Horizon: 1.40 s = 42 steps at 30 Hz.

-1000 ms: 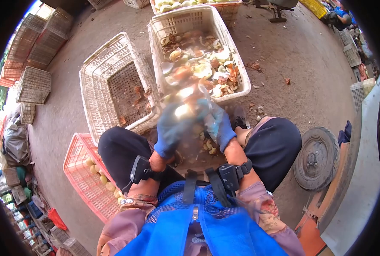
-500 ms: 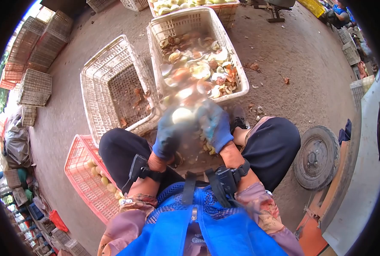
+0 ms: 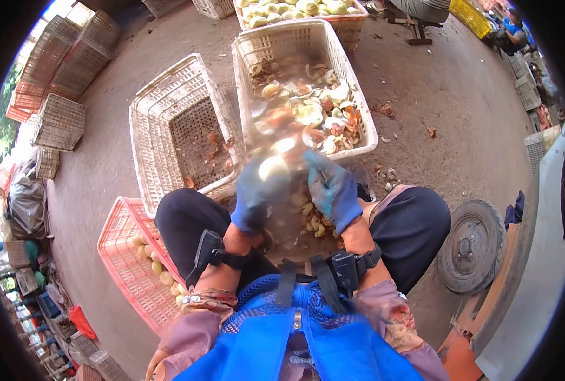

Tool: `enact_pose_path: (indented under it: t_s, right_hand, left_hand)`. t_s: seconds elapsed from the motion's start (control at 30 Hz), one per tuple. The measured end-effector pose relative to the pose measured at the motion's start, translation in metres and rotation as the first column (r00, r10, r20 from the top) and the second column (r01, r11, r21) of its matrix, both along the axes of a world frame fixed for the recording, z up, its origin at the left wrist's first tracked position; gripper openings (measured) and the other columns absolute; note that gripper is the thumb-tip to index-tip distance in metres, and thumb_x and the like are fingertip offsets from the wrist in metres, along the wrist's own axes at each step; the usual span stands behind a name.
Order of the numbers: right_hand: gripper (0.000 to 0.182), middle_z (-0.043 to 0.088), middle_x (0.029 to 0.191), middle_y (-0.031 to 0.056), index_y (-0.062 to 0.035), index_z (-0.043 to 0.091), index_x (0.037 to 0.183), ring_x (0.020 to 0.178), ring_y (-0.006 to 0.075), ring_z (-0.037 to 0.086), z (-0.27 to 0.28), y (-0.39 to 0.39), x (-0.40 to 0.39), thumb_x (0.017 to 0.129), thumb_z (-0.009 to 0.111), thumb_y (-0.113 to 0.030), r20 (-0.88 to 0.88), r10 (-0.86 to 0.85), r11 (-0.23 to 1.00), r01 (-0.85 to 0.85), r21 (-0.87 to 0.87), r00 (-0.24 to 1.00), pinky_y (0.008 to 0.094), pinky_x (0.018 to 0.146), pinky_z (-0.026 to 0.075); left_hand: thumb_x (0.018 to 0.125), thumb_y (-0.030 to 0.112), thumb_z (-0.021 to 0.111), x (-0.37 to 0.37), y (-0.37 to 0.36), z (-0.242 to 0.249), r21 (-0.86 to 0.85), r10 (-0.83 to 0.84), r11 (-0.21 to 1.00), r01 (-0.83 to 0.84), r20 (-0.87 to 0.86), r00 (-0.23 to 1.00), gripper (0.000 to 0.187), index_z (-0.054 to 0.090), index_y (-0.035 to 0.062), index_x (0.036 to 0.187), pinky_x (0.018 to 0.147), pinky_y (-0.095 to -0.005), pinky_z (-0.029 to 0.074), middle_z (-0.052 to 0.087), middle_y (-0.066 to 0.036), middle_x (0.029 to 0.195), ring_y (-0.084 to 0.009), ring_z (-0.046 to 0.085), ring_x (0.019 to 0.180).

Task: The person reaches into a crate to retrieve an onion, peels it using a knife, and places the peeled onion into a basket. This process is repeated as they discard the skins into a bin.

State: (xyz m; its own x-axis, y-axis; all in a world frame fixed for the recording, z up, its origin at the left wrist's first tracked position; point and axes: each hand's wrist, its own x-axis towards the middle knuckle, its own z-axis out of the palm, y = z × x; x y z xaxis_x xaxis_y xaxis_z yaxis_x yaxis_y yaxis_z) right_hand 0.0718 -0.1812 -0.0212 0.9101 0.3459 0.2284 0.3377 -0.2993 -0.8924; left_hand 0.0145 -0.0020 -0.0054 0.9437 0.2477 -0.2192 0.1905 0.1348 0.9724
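Note:
My left hand (image 3: 253, 198), in a blue glove, is closed around a pale peeled onion (image 3: 273, 168). Blur covers part of its fingers. My right hand (image 3: 330, 192), gloved in worn blue, is beside it with curled fingers, a little apart from the onion. Whatever those fingers grip is hidden. Just beyond both hands stands a white crate (image 3: 356, 151) holding onion skins and cut pieces (image 3: 309, 114). Below and between the hands, onion scraps (image 3: 317, 222) lie on the ground.
A second white crate (image 3: 144, 136) with brown scraps tilts at the left. Onions (image 3: 157, 267) sit in a pink crate (image 3: 127, 254) by my left knee. Peeled onions (image 3: 282, 9) fill a crate at the back. A wheel (image 3: 469, 247) lies right; a person (image 3: 512, 35) is far right.
My right hand has moved right, away from the onion, and its fingers show more clearly. The left hand still holds the onion. The whole view has shifted slightly.

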Motion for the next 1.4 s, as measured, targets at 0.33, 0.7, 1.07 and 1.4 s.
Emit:
enact_pose_path:
  t_s: [0.33, 0.7, 1.07, 1.4]
  right_hand:
    - [0.034, 0.065, 0.090, 0.0103, -0.0189, 0.059, 0.119, 0.076, 0.0307, 0.068, 0.026, -0.001, -0.017, 0.086, 0.062, -0.019, 0.163, 0.270, 0.722, -0.088, -0.686, 0.949, 0.0449, 0.061, 0.053]
    - [0.011, 0.065, 0.082, 0.0087, -0.0128, 0.059, 0.104, 0.074, 0.0256, 0.070, 0.019, -0.004, -0.009, 0.093, 0.055, -0.017, 0.024, -0.057, 0.456, 0.047, -0.889, 0.998, 0.0407, 0.061, 0.054]
    - [0.031, 0.068, 0.083, 0.0092, -0.0088, 0.063, 0.125, 0.059, 0.0164, 0.061, 0.024, -0.037, -0.006, 0.099, 0.057, -0.025, -0.670, 0.119, 0.892, 0.217, 0.396, 0.732, 0.0279, 0.050, 0.047]
    - [0.031, 0.065, 0.087, 0.0025, -0.0069, 0.059, 0.126, 0.061, 0.0037, 0.053, 0.013, -0.040, -0.012, 0.098, 0.060, -0.020, -0.610, 0.010, 0.928, 0.221, 0.302, 0.792, 0.0185, 0.047, 0.041]
  left_hand:
    - [0.061, 0.013, 0.089, -0.004, -0.005, -0.011, 0.635, -0.032, 0.769, -0.079, 0.162, 0.986, 0.051, 0.067, 0.0011, 0.105, 0.073, -0.0271, 0.053, 0.068, -0.004, 0.090, -0.0108, 0.063, 0.080]
    - [0.065, 0.012, 0.086, -0.007, -0.011, -0.017, 0.539, -0.051, 0.842, -0.029, 0.133, 0.990, 0.045, 0.068, 0.0000, 0.104, 0.073, -0.0268, 0.053, 0.068, -0.004, 0.089, -0.0128, 0.063, 0.077]
    - [0.082, 0.013, 0.065, -0.002, -0.004, -0.008, -0.291, -0.107, 0.952, 0.096, -0.022, 0.994, 0.046, 0.055, 0.0012, 0.125, 0.065, -0.0323, 0.058, 0.067, -0.011, 0.098, -0.0219, 0.069, 0.077]
    - [0.086, 0.023, 0.071, -0.007, 0.106, 0.011, -0.699, 0.518, 0.596, -0.396, -0.042, 0.855, 0.043, 0.057, -0.0024, 0.119, 0.068, -0.0375, 0.061, 0.067, -0.023, 0.105, -0.0342, 0.069, 0.085]
